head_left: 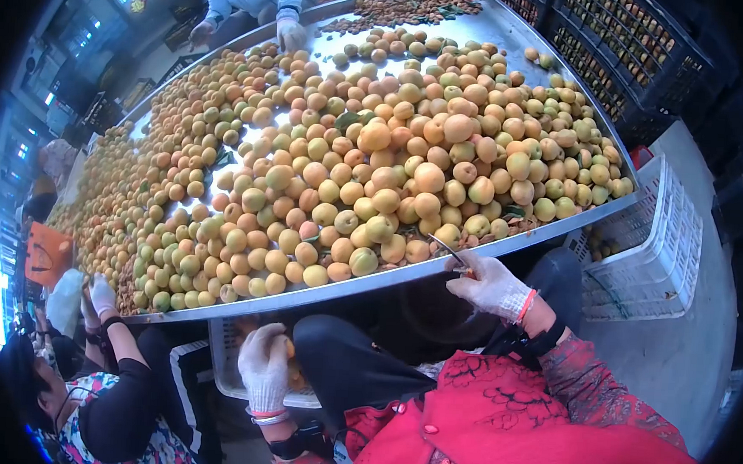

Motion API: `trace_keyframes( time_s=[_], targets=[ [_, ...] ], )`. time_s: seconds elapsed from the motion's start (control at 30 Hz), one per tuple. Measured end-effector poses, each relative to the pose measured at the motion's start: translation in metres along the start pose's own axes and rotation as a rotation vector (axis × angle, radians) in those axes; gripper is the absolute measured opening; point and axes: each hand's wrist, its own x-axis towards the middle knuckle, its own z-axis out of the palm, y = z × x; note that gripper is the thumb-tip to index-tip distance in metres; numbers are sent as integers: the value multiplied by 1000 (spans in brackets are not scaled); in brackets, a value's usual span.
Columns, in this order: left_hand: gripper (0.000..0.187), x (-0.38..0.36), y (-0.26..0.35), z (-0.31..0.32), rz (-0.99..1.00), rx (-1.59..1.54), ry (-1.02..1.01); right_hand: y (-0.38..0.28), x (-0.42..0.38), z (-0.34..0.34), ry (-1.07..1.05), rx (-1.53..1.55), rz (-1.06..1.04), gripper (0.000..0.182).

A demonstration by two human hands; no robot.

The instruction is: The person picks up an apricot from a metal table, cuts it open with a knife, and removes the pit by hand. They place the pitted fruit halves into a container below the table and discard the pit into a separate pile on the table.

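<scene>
My left hand (264, 367), in a white knit glove, is low in front of the table, over the edge of a white crate (229, 368). Its fingers are curled around an apricot (290, 347), mostly hidden by the glove. My right hand (492, 287), gloved too, is closed on a thin curved metal tool (449, 249) at the table's near rim. The tool's tip points up and left toward the fruit; its handle is largely covered by the fingers. Yellow-orange apricots (374, 196) lie heaped on the metal table (368, 283) in front of me.
Split brown pieces (393, 10) lie at the table's far end. Black crates (625, 48) of fruit are stacked at right, above a white basket (651, 249). One co-worker (124, 387) sits at left near an orange bag (48, 255); another person's gloved hand (291, 35) reaches in opposite.
</scene>
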Motion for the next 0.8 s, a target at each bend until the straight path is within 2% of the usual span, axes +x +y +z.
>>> trace_keyframes(
  time_s=[0.1,0.17,0.2,0.3,0.33,0.43,0.47,0.5,0.57,0.63,0.8],
  targets=[
    [19,-8,-2,0,-30,354,84,-17,0,-20,-12,17,-48,38],
    [18,0,-2,7,27,165,162,-22,-1,-37,17,19,-120,34],
    [19,9,16,11,-7,74,115,-38,-8,-47,19,60,-92,32],
    [23,44,86,30,-2,-101,-62,-50,-19,-70,92,656,-72,30],
    [24,57,101,41,155,-55,-77,-46,-19,-72,149,747,-147,28],
    [26,103,135,88,521,-13,-108,-35,-22,-58,83,1234,-279,40],
    [29,117,149,101,606,88,-118,-27,-23,-51,69,1236,-180,53],
    [31,132,153,120,636,93,-139,-18,-24,-45,-27,1347,-164,52],
    [39,153,167,148,738,144,-132,-13,-34,-34,-134,1280,-70,51],
    [44,170,169,174,794,199,-161,-7,-40,-25,-216,1256,-80,51],
    [53,190,177,200,695,303,-296,12,-41,-28,-446,1137,-18,57]
  ],
)
